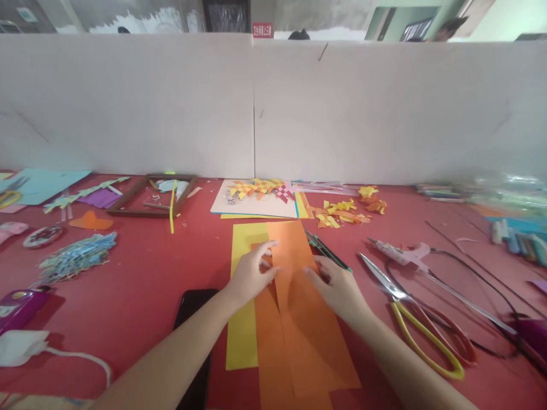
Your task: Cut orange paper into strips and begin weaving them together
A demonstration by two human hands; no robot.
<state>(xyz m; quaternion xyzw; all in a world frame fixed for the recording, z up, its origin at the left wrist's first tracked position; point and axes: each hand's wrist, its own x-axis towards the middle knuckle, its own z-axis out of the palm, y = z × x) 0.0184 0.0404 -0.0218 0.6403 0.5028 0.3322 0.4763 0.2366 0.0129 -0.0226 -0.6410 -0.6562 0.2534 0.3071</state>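
An orange paper sheet (318, 347) is held by its two long sides, slightly raised over a second orange sheet (271, 353). My left hand (255, 270) pinches its left edge between thumb and fingers. On the opposite edge, my right hand (339, 285) grips with the thumb on top and the fingers curled, partly hidden. Beneath lies a yellow sheet (243, 330), showing along the left. A dark green cutter knife (327, 250) rests just beyond my right hand. Under my left forearm is a black phone (194, 310), partly covered.
Scissors (399, 296) with red and yellow handles and a pink glue gun (405, 253) lie right. Behind are paper scraps (337, 213) and a white sheet (222, 202) bearing woven paper strips. A brown frame (141, 213), blue tassels (81, 256) and a white charger (23, 347) are left.
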